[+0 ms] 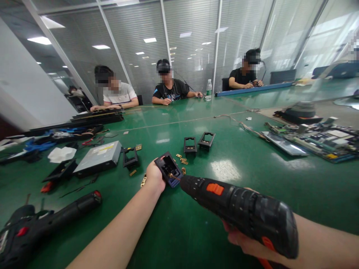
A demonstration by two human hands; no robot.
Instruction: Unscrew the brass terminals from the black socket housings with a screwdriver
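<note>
My left hand (156,175) is closed around a black plastic housing (169,169), tilted so that its hollow inside faces me. In my right hand (238,237) is a black cordless drill with orange parts (238,201), pointing left. Its thin bit reaches into the housing, by a brass-coloured part inside. The drill body hides most of my right fingers. Small brass plates (183,161) lie just behind the housing, and another brass piece (143,181) is beside my left wrist. Two black frames (190,151) stand farther back, and one more black frame (130,163) stands to the left.
A silver disc drive (98,157) and a second black power tool (42,228) lie at left on the green table (207,220). Circuit boards (328,140) and a flat panel (283,144) occupy the right. Several people sit across the table, near a water bottle (209,90).
</note>
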